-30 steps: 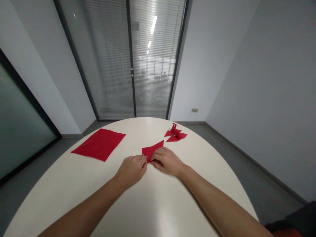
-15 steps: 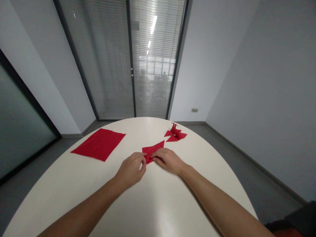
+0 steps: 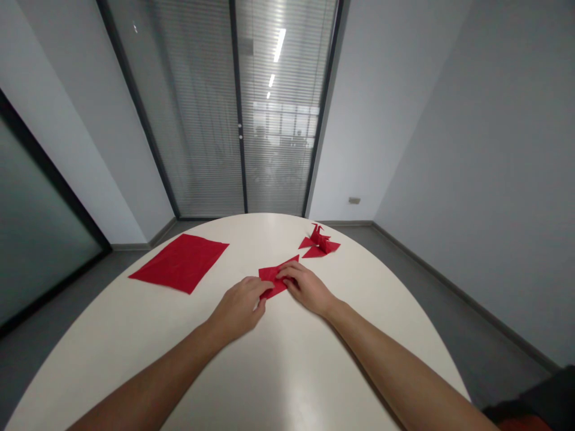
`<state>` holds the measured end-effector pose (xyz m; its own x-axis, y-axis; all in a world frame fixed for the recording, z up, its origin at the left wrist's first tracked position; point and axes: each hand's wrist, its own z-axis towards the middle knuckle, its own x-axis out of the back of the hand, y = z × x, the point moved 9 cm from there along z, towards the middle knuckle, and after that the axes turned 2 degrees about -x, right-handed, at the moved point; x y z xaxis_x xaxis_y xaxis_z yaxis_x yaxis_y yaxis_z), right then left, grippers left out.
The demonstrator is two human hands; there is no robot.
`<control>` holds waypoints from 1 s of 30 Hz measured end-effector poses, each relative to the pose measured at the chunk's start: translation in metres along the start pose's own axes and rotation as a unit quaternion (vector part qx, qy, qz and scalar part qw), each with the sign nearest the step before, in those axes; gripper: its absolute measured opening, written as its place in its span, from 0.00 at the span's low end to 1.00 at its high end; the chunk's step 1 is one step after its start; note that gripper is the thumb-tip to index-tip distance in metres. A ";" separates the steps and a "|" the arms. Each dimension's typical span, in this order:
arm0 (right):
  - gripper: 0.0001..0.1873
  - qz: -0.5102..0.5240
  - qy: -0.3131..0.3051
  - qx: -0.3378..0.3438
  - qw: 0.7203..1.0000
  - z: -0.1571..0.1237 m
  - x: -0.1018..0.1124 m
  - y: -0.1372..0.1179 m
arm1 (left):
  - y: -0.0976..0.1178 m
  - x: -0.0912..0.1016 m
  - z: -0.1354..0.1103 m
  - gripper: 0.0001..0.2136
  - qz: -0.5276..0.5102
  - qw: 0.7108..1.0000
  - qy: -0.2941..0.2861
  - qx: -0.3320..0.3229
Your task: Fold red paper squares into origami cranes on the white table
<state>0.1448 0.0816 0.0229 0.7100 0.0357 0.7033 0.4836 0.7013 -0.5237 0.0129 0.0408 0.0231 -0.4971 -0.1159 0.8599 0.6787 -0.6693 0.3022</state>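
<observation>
A partly folded piece of red paper point(image 3: 268, 273) lies on the table between my two hands. My left hand point(image 3: 240, 303) grips its left, near side, fingers over the top and thumb low beside the near edge. From the right, my right hand point(image 3: 309, 290) has its bent fingers on the upper right part of the paper, with the thumb close to them. Fingers cover some of the folds. Just beyond, to the right, stand folded red paper cranes point(image 3: 320, 242); they overlap, so I cannot tell them fully apart.
On the left of the round white table point(image 3: 278, 377) a flat red paper sheet point(image 3: 182, 263) lies by itself. The table's curved edge runs around the far side. A glass partition with blinds point(image 3: 278, 173) rises behind it. Something dark point(image 3: 548, 395) shows at the lower right.
My right hand has shifted slightly up and right along the paper. My left fingers have stretched further right over it. The sheet and cranes have stayed put.
</observation>
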 end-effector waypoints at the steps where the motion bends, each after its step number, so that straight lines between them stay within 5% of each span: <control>1: 0.18 0.004 0.004 -0.001 1.000 0.001 0.000 0.001 | 0.002 0.000 0.000 0.18 0.005 1.000 -0.011 -0.015; 9: 0.18 -0.043 0.017 0.004 0.999 0.005 0.005 -0.005 | 0.009 0.005 0.000 0.16 0.077 0.995 -0.039 -0.049; 16: 0.12 -0.134 -0.038 0.008 0.990 0.003 0.001 -0.022 | 0.019 0.009 0.006 0.14 0.111 0.991 -0.038 -0.057; 26: 0.14 -0.099 -0.074 0.013 0.992 0.001 -0.005 -0.021 | 0.017 0.008 0.002 0.17 -0.062 0.992 -0.027 -0.107; 30: 0.20 -0.056 -0.109 0.040 0.992 -0.001 -0.009 -0.025 | -0.001 0.005 0.001 0.21 -0.063 0.996 -0.009 -0.069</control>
<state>0.1273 0.0633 0.0291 0.5214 0.1017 0.8472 0.5052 0.7634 -0.4025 0.0106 0.0414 0.0271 -0.5628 -0.0130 0.8265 0.5307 -0.7723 0.3493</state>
